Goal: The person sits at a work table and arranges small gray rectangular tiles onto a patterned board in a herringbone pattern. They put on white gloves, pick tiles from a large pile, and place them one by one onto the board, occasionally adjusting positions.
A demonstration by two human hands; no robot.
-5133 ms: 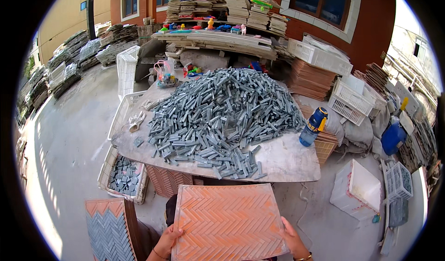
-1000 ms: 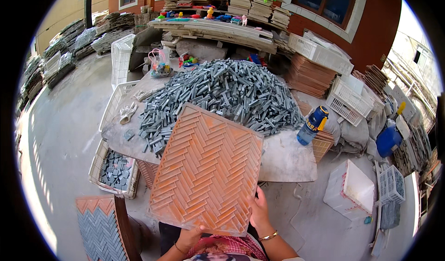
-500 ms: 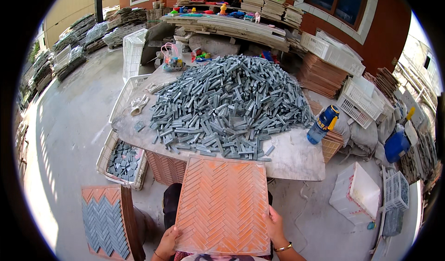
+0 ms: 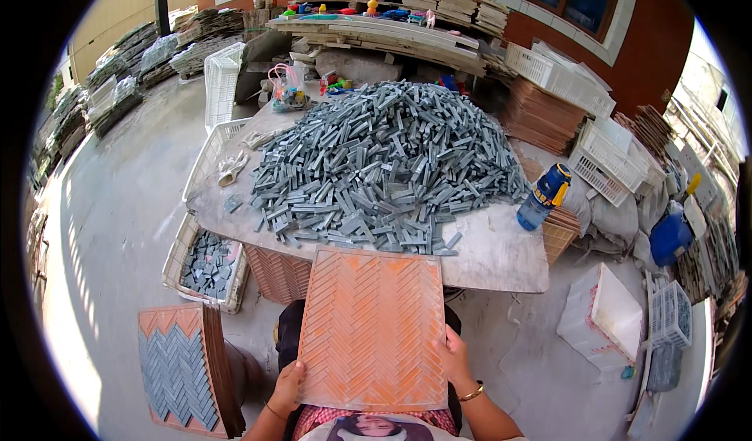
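An orange-brown mould tray with a herringbone pattern of shallow slots lies across my lap, its far edge at the table's near edge. No stone strips sit in its slots. My left hand grips its left edge near the lower corner; my right hand grips the right edge, a little higher up. The fingertips of both hands are partly hidden beneath the tray. Just beyond it, a large heap of grey stone strips covers much of the table.
At left stands a stack of trays, the top one filled with grey strips. Behind it is a white crate of grey stone pieces. A blue bottle stands at the table's right side, gloves at its left. A white bin sits at right.
The tray and both hands have shifted slightly away from me, and more of my lap shows below the tray. The view has tilted down a little. My grip on both edges stays.
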